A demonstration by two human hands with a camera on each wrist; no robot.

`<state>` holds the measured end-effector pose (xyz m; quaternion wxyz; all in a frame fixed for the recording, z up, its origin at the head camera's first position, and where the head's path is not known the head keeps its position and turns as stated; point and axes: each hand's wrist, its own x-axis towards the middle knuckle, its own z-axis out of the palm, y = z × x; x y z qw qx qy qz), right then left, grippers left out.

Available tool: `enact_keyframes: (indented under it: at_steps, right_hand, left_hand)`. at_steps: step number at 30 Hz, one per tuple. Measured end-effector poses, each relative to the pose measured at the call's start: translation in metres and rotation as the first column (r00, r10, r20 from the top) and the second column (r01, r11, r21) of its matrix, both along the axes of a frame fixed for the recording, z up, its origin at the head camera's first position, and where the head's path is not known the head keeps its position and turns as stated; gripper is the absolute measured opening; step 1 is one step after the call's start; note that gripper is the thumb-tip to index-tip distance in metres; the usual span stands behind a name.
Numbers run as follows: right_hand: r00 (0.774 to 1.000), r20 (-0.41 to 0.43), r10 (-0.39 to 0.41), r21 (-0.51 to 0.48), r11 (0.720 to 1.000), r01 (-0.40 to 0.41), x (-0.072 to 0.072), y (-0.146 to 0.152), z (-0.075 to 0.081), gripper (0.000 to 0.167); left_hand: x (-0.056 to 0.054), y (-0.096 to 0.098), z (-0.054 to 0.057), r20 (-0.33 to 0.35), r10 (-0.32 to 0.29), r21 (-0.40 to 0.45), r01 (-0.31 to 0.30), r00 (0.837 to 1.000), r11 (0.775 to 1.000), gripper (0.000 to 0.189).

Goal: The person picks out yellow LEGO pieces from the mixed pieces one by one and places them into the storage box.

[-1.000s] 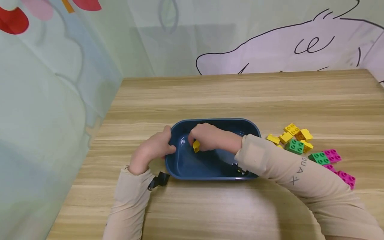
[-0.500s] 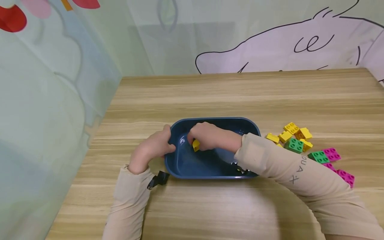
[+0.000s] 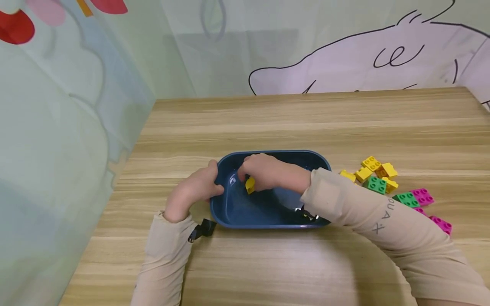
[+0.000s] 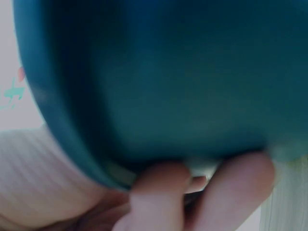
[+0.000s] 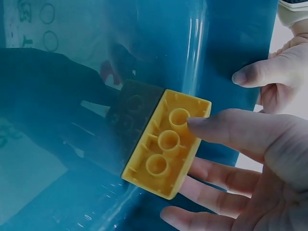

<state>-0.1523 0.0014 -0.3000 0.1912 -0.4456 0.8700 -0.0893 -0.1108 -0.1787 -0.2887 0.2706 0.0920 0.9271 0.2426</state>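
A yellow toy building brick (image 3: 250, 185) stands on its side inside a blue basin (image 3: 245, 214), near its left end. My right hand (image 3: 264, 172) pinches it between thumb and fingers. In the right wrist view the hollow underside of the yellow brick (image 5: 166, 144) faces the camera, with its round tubes showing, and the basin floor reflects it. My left hand (image 3: 197, 187) holds the basin's left end, the thumb over the rim. Close up in the left wrist view, fingertips (image 4: 161, 187) press against the outer side of the basin (image 4: 183, 96).
To the right of the basin lie loose yellow bricks (image 3: 371, 163), a green brick (image 3: 377, 185), another green brick (image 3: 406, 199) and pink bricks (image 3: 422, 196). My right sleeve (image 3: 356, 195) crosses the basin's right end. Printed cloth walls (image 3: 214, 68) border the wooden table (image 3: 268, 123).
Almost nothing differs. Both hands keep their holds, and the right forearm has shifted only slightly.
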Motion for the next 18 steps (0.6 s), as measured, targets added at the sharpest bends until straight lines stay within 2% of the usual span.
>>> enact_keyframes:
  at_steps: [7, 18]
  right_hand:
    - [1.000, -0.021, -0.003, 0.010, 1.000, 0.004, 0.001, 0.002, 0.005, 0.031]
    - [1.000, 0.010, -0.017, 0.000, 1.000, 0.017, 0.001, 0.009, 0.018, 0.032]
  left_hand:
    - [0.000, 0.000, -0.001, -0.004, 0.001, 0.004, -0.001, 1.000, 1.000, 0.063]
    - [0.000, 0.001, 0.000, 0.006, 0.014, -0.005, -0.014, 1.000, 1.000, 0.059]
